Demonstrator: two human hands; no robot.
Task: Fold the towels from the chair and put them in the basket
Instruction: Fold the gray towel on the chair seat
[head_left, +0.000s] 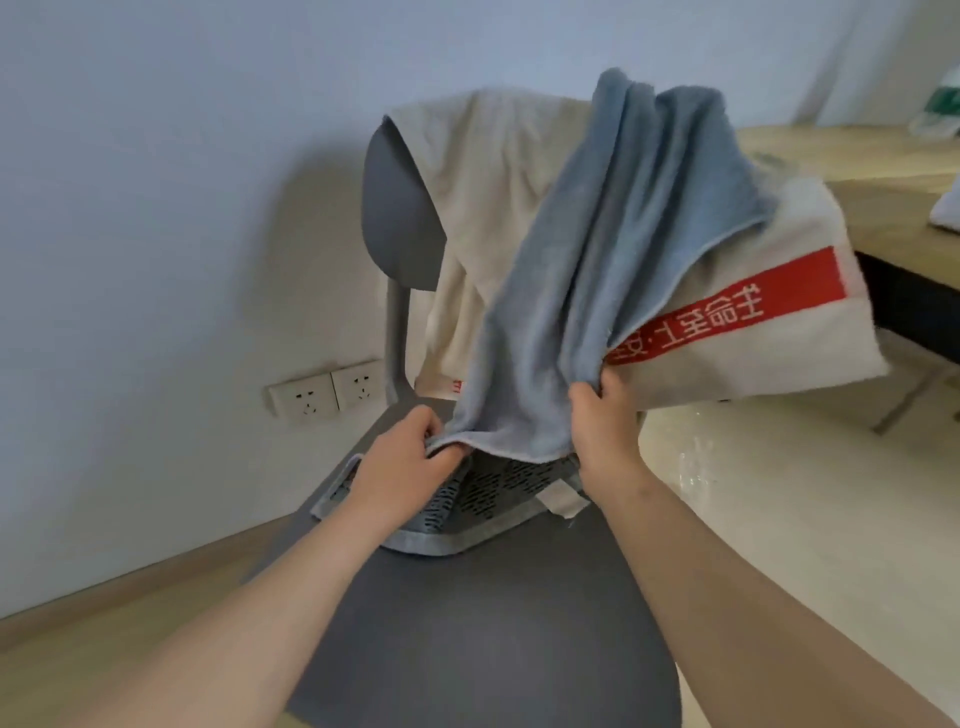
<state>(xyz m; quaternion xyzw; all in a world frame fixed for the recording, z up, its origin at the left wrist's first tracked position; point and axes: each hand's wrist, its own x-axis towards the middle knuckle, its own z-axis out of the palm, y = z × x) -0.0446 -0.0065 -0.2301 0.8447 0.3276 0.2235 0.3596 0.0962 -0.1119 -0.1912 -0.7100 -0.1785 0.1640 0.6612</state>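
Two bare hands are clamped on the lower hem of a blue-grey terry towel and are held apart from each other. The left hand pinches the towel's bottom left corner with curled fingers. The right hand grips the hem further right, with the cloth bunched in its fist. From the hands the towel rises in loose folds to the top of the dark grey plastic chair's backrest.

A cream towel is draped over that backrest, behind the blue-grey one. On the right, a cream cloth with a red band bearing white characters spreads out from under the blue-grey towel. Its lower corner meets the right hand. Whether the hand also holds it, or whether it is one piece with the draped cream towel, cannot be told.

Just below the hands a grey plastic basket with slotted walls stands on the chair's dark grey seat, and the hem hangs over its opening. A small pale tab shows at the basket's right side.

A pair of white wall sockets sits low on the pale wall to the left of the chair. A light wooden table stands to the right, behind the towels.
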